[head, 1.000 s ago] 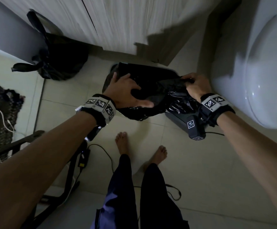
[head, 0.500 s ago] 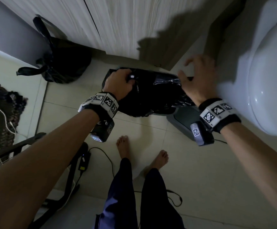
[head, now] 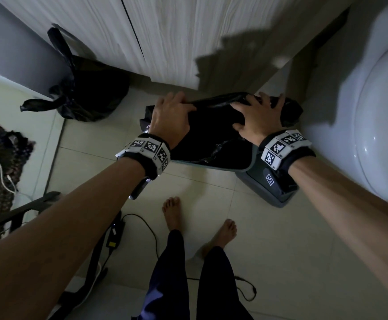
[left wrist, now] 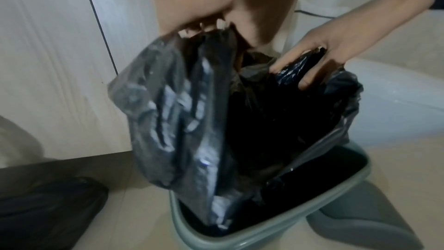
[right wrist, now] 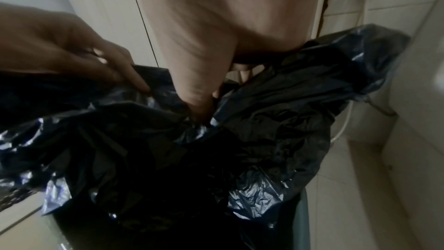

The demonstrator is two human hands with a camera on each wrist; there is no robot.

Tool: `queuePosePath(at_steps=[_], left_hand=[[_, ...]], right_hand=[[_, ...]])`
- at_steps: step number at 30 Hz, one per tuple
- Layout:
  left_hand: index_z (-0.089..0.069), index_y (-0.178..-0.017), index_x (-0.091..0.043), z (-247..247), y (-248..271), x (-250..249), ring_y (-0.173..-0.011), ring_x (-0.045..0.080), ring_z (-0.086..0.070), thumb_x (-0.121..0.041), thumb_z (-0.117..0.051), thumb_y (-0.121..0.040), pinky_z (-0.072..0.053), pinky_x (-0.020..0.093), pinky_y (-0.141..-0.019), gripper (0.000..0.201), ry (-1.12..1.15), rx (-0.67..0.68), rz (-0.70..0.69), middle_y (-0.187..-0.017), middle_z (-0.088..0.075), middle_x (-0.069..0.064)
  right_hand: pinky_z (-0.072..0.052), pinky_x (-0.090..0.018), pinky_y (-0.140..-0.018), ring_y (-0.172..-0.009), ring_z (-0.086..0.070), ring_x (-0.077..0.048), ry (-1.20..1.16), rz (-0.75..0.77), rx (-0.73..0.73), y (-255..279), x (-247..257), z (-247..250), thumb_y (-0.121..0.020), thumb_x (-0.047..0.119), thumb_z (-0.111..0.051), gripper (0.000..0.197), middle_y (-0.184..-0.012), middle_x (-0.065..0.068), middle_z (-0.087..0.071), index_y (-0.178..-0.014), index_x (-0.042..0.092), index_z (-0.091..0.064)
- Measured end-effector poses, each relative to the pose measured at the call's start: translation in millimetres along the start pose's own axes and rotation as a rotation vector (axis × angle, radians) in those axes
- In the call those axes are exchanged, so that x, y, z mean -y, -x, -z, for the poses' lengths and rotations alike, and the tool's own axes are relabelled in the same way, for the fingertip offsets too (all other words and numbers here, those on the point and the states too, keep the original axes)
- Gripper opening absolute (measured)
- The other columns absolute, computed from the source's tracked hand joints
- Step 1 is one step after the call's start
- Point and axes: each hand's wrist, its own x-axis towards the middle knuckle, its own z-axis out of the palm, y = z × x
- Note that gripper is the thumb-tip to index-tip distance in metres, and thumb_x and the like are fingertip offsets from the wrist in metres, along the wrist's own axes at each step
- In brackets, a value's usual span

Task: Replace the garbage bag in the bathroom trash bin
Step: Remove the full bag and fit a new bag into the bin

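White ceramic toilet [head: 373, 112] fills the right side of the room, with pale wood-grain cabinet doors [head: 165, 31] along the far wall. On the tiled floor [head: 269, 239] between them stands the grey-green trash bin [left wrist: 283, 221], its detached lid [head: 269, 188] lying on the floor just beside it, toward the person. A fresh black garbage bag [left wrist: 182, 113] hangs part-way into the bin mouth, its upper edge raised above the rim. The left hand [head: 172, 118] has fingers curled round the bag's left edge, a closed grip on the plastic. The right hand [head: 255, 118] pinches the bag's right edge between thumb and fingers. A tied, full black bag [head: 89, 98] sits well apart by the cabinet's left corner. A black cable [head: 151, 229] trails by the bare feet [head: 172, 211].
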Motion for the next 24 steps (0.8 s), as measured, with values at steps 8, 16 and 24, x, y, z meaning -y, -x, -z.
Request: queuePosePath(at_steps=[8, 16, 24], left_hand=[[-0.033, -0.144, -0.009, -41, -12, 34, -0.144, 0.035, -0.021, -0.056, -0.062, -0.079, -0.015, 0.063, -0.112, 0.085, -0.475, 0.280, 0.106, -0.154, -0.022, 0.021], [-0.068, -0.098, -0.016, -41, -59, 68, -0.113, 0.032, -0.049, -0.020, -0.056, -0.083, -0.027, 0.049, -0.102, 0.020, -0.285, -0.012, 0.224, -0.105, -0.064, 0.011], [-0.051, -0.113, -0.007, -33, -57, 58, -0.101, 0.035, -0.055, -0.015, -0.060, -0.079, -0.040, 0.040, -0.079, 0.037, -0.282, -0.119, -0.178, -0.112, -0.056, 0.018]], right_hand=[[0.009, -0.075, -0.106, -0.148, -0.002, -0.043, 0.040, -0.079, 0.003, -23, -4, -32, -0.074, 0.065, -0.067, 0.080, -0.161, -0.014, -0.016, -0.143, 0.037, -0.036], [0.011, -0.075, -0.106, -0.149, 0.001, -0.040, 0.074, -0.113, -0.023, -52, -16, -66, -0.075, 0.078, -0.053, 0.089, -0.161, -0.019, -0.014, -0.148, 0.032, -0.032], [0.011, -0.072, -0.108, -0.150, -0.008, -0.037, -0.032, -0.107, -0.015, -58, -7, -75, -0.080, 0.065, -0.059, 0.085, -0.158, -0.021, -0.024, -0.150, 0.031, -0.027]])
